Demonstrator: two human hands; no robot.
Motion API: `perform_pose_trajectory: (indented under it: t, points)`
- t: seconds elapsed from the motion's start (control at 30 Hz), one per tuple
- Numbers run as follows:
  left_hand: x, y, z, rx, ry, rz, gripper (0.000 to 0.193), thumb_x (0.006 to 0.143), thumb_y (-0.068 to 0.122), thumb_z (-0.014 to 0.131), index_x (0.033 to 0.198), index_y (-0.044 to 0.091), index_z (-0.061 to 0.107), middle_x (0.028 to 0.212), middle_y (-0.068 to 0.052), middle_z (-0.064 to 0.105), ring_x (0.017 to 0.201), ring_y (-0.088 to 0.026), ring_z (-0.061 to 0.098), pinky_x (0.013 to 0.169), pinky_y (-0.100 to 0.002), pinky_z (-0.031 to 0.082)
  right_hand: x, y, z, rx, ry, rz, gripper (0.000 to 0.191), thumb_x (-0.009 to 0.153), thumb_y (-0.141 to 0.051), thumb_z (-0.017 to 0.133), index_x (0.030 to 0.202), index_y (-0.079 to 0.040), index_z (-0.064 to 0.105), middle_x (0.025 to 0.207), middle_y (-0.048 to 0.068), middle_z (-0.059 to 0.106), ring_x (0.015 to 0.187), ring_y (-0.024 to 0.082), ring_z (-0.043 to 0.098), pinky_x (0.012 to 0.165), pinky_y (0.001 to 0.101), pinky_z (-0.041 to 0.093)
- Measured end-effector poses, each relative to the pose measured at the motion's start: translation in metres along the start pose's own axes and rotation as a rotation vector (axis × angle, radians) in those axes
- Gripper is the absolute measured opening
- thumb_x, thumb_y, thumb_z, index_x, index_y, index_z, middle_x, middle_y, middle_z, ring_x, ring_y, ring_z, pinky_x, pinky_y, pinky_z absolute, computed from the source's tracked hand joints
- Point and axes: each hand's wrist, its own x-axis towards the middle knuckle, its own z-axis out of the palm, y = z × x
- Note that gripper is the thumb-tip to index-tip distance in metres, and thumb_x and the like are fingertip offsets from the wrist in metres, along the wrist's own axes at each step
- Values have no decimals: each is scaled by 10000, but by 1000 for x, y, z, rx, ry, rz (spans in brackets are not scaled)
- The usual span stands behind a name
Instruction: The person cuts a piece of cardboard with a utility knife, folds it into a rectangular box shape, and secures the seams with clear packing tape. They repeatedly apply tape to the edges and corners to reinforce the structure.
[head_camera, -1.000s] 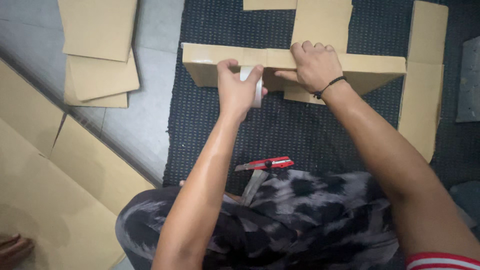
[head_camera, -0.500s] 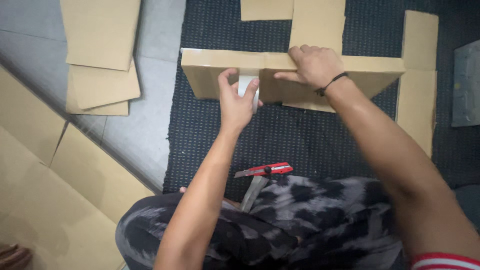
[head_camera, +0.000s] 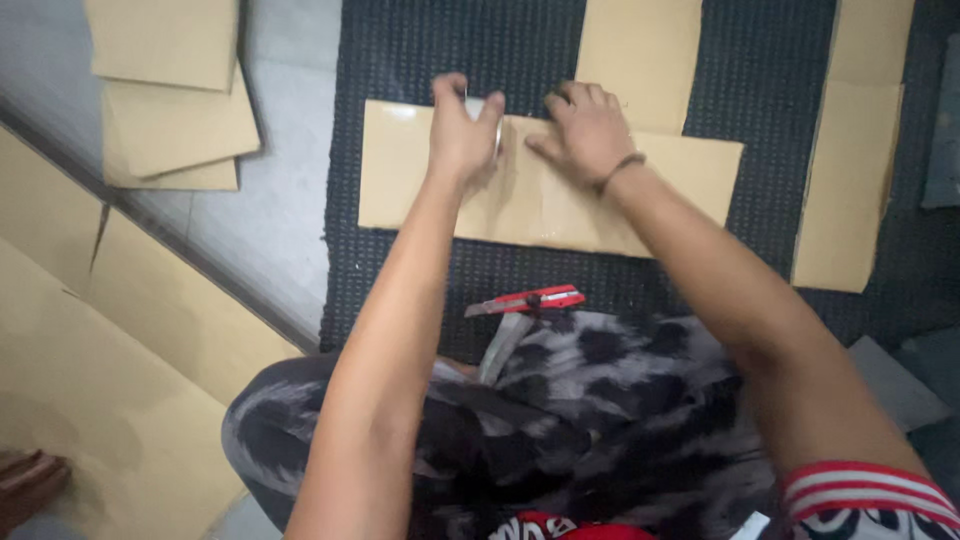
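A long flat brown cardboard box (head_camera: 420, 170) lies across the dark mat (head_camera: 400, 60) in front of me. My left hand (head_camera: 462, 135) grips a roll of clear tape (head_camera: 490, 125) pressed onto the top of the box near its middle seam. My right hand (head_camera: 585, 130), with a dark band at the wrist, lies flat on the cardboard just right of the tape roll and holds the box down. A strip of shiny tape runs along the box under the hands.
A red utility knife (head_camera: 525, 301) lies on the mat beside my patterned knee (head_camera: 600, 400). Flat cardboard pieces lie at the back (head_camera: 640, 55), at the right (head_camera: 850, 180), stacked at the upper left (head_camera: 170, 90), and large sheets at the left (head_camera: 120, 350).
The box has tipped from standing on its edge to lying flat. My left hand has moved the tape roll up over the box's top, and my right hand now presses flat.
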Motion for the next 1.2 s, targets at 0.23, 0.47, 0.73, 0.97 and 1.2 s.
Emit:
perform_pose_trajectory:
  t: [0.23, 0.47, 0.73, 0.97, 1.2]
  points:
    - [32, -7, 5, 86, 21, -209, 655, 853, 272, 760, 1323, -30, 417, 1095, -234, 669, 673, -289, 737, 480, -381, 622, -62, -46, 38, -239, -311, -94, 1341, 556, -714, 823, 1601, -122, 228, 1641, 298, 144, 1480, 592, 114, 1045, 851, 154]
    - [-34, 0, -47, 194, -99, -220, 921, 704, 291, 898, 1396, -124, 456, 1288, -305, 632, 1097, -312, 707, 908, -375, 598, -49, -37, 32, -287, -286, -133, 1232, 636, -657, 799, 1617, -152, 251, 1652, 288, 197, 1474, 593, 199, 1026, 842, 247]
    - [-139, 10, -79, -164, -131, -445, 593, 858, 19, 759, 1341, -109, 440, 826, -165, 710, 600, -209, 718, 488, -334, 607, -24, -48, -2, -210, -391, -60, 1223, 616, -686, 799, 1602, -177, 283, 1631, 241, 265, 1455, 525, 289, 1058, 740, 330]
    - [-140, 35, -76, -229, -143, -317, 555, 883, 54, 747, 1335, -62, 447, 841, -159, 712, 598, -192, 705, 497, -323, 595, -2, -27, -34, 100, -451, -121, 1071, 592, -638, 836, 1481, -126, 526, 1470, 193, 566, 1278, 387, 582, 1068, 453, 483]
    - [-109, 88, -58, -189, -39, -120, 634, 866, 45, 730, 1371, -37, 355, 790, -155, 687, 551, -169, 679, 438, -311, 570, 15, -22, -66, 455, -503, 58, 892, 607, -574, 855, 1316, -64, 672, 1251, 172, 736, 1152, 321, 720, 996, 390, 542]
